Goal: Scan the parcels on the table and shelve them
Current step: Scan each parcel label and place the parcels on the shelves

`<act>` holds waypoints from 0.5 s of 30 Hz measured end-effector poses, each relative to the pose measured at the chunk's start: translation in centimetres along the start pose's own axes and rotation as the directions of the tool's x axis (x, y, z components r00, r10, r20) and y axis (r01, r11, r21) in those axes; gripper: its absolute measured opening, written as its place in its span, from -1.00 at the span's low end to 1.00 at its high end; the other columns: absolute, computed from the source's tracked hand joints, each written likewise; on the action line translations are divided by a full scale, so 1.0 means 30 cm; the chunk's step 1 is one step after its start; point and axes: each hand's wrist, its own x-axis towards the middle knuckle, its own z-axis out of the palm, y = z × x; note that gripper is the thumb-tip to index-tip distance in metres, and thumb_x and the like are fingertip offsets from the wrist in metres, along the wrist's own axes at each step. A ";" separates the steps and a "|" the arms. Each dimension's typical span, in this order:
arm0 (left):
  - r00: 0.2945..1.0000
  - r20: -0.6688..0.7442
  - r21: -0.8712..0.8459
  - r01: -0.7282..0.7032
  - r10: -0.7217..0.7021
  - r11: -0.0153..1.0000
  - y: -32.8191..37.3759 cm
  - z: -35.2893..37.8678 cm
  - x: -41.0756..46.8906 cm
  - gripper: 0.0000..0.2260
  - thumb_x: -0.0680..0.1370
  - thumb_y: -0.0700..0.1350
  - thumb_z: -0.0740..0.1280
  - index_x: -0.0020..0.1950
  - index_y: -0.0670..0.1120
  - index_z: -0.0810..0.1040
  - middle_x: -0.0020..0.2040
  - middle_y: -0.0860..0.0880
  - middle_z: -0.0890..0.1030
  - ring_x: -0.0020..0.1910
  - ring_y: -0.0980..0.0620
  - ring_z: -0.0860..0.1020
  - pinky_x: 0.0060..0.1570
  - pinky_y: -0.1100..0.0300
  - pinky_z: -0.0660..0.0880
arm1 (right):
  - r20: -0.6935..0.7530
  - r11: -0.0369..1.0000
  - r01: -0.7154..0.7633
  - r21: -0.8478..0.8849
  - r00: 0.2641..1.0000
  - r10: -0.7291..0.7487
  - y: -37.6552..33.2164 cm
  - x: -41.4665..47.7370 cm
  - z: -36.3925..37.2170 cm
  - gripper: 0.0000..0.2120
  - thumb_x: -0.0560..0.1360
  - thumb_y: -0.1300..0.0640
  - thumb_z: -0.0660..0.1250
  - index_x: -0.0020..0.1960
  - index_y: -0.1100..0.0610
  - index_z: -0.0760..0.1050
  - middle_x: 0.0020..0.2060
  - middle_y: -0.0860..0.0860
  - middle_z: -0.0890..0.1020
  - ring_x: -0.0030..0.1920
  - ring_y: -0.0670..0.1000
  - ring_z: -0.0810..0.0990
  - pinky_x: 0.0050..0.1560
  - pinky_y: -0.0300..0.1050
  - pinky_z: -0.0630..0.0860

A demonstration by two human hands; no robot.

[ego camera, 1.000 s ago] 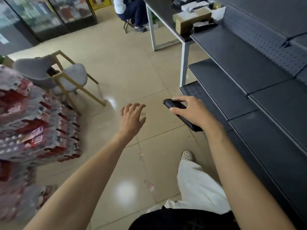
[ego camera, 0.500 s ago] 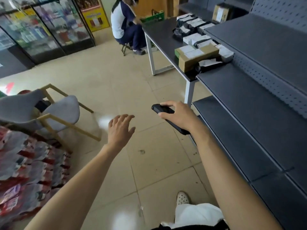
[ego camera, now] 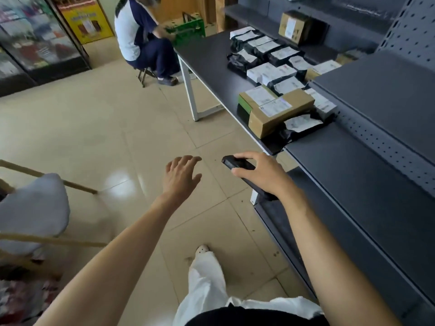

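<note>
Parcels (ego camera: 277, 71) lie on the dark table (ego camera: 207, 57), packed along its right side from the far end to the near end, next to the shelving. Most are black bags with white labels. At the near end sits a brown box (ego camera: 282, 111), touching a green-edged box (ego camera: 251, 97) just behind it. A black bag (ego camera: 299, 128) lies at the near right corner, against the brown box.

The right hand (ego camera: 263, 177) grips a black scanner (ego camera: 235, 162), fingers curled over its top and thumb along its near side. It is held in the air just off the table's near edge, apart from the parcels. The left hand (ego camera: 181, 177) holds nothing. Its fingers are loosely spread, palm down, over the tiled floor just left of the scanner.

Grey shelves (ego camera: 364, 184) run along the right, starting at the table's near end. Another brown box (ego camera: 294, 27) stands on a far shelf beyond the table. A person (ego camera: 138, 38) sits by the table's far left corner, beside a green basket (ego camera: 188, 29). A grey chair (ego camera: 35, 208) with wooden legs stands at left. Glass-fronted cabinets (ego camera: 35, 36) line the far left wall.
</note>
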 end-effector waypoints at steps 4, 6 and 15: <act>0.997 0.007 -0.009 -0.071 0.071 0.997 -0.128 -0.044 0.360 -0.55 0.56 0.01 0.37 0.44 0.07 0.40 0.39 0.01 0.46 0.39 -0.10 0.36 0.35 -0.01 0.22 | -0.056 0.999 -0.050 0.012 0.997 0.051 -0.102 0.321 -0.028 -0.55 0.48 -0.12 0.43 0.36 -0.14 0.52 0.25 -0.12 0.59 0.24 -0.04 0.52 0.18 -0.10 0.46; 0.995 0.001 -0.013 -0.105 0.105 0.994 -0.185 -0.066 0.542 -0.54 0.57 0.00 0.37 0.45 0.06 0.39 0.39 0.00 0.46 0.39 -0.12 0.36 0.36 -0.02 0.23 | -0.090 0.997 -0.077 0.030 0.993 0.080 -0.145 0.465 -0.039 -0.55 0.48 -0.13 0.43 0.36 -0.15 0.52 0.25 -0.12 0.59 0.25 -0.04 0.52 0.20 -0.07 0.46; 0.940 0.162 -0.011 -0.302 0.299 0.953 -0.143 0.040 1.172 -0.53 0.59 0.01 0.34 0.49 0.05 0.33 0.46 -0.01 0.39 0.45 -0.11 0.31 0.43 -0.08 0.21 | -0.112 0.961 -0.233 0.148 0.962 0.250 -0.046 0.941 -0.090 -0.52 0.47 -0.14 0.42 0.38 -0.14 0.50 0.25 -0.11 0.58 0.25 -0.02 0.52 0.25 -0.03 0.48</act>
